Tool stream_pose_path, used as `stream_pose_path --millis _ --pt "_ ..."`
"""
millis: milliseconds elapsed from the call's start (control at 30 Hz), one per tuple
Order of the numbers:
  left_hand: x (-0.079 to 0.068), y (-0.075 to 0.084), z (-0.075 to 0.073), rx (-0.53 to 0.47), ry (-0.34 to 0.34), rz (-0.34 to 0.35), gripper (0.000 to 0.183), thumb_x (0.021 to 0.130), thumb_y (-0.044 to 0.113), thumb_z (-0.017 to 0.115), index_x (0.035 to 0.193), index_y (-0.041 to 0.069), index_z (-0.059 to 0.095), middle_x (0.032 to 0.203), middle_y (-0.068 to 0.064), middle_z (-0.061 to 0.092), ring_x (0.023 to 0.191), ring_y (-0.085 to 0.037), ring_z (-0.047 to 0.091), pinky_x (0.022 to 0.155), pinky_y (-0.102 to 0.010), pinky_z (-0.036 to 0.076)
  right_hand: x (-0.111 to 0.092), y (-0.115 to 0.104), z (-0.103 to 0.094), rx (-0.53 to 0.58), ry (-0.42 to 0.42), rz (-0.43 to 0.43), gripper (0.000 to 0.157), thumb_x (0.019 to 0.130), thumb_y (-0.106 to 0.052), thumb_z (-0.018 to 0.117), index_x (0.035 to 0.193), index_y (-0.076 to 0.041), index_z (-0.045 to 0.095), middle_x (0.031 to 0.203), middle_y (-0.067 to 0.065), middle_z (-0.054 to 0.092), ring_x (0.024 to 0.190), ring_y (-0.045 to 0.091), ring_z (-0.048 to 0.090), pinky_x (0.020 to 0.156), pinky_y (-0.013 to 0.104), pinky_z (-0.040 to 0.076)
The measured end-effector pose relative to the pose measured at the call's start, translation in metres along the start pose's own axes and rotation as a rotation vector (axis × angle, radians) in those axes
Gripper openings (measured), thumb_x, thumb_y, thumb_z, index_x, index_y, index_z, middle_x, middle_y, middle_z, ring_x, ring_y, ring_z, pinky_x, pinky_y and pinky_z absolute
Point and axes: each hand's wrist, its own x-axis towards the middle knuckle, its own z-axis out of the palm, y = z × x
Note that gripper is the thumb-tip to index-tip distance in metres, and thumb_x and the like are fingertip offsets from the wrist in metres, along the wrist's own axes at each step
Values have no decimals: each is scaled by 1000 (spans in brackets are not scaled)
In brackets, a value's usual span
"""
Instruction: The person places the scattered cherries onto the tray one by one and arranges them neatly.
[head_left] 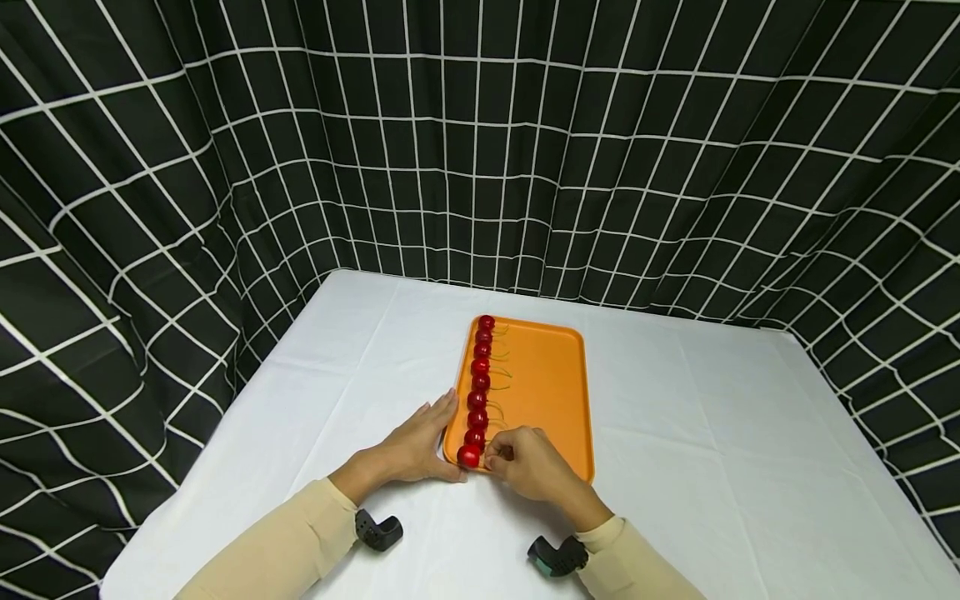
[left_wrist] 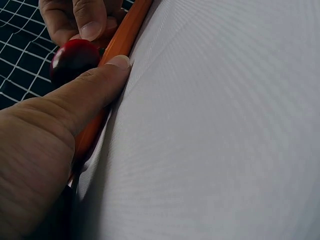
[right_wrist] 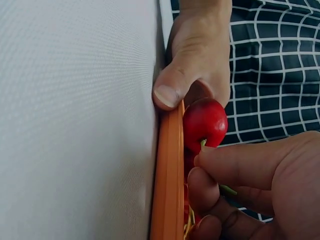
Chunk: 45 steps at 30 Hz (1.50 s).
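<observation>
A row of several red cherries [head_left: 480, 367] runs along the left side of an orange tray [head_left: 547, 383], their thin stems pointing right. My right hand [head_left: 528, 462] is at the near end of that row. Its thumb and forefinger pinch the green stem [right_wrist: 203, 144] of the nearest cherry [right_wrist: 207, 120], which sits at the tray's near left corner. My left hand [head_left: 412, 442] rests against that same corner, fingers stretched along the left edge. In the left wrist view, its straight thumb [left_wrist: 95, 87] presses on the near rim.
The tray lies on a table with a white cloth [head_left: 675, 442]. A black curtain with a white grid [head_left: 525, 150] hangs around the back and sides. Black wrist devices [head_left: 378, 531] sit below both sleeves.
</observation>
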Motion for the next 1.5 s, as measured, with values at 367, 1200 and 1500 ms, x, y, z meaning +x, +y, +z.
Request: stream_pose_path --millis 367,1200,1500 --pt "0 2 -2 15 4 -18 122 67 56 82 154 4 14 160 -2 2 144 -25 9 116 -38 8 -3 1 -11 -81 32 11 17 85 -3 69 72 -14 66 59 -13 51 56 6 44 49 23 38" --pt "1 2 -1 14 -6 -45 123 67 59 81 155 6 14 160 -1 2 144 -30 9 115 -42 10 -5 13 -11 -119 55 34 7 81 -7 73 79 -13 69 60 -14 53 54 5 46 48 22 40" --pt "1 2 0 15 -11 -45 123 66 60 81 155 6 14 161 -1 1 144 -31 9 115 -42 10 -9 15 -14 -84 79 111 5 83 -12 72 82 -16 69 62 -12 53 55 7 48 48 23 43"
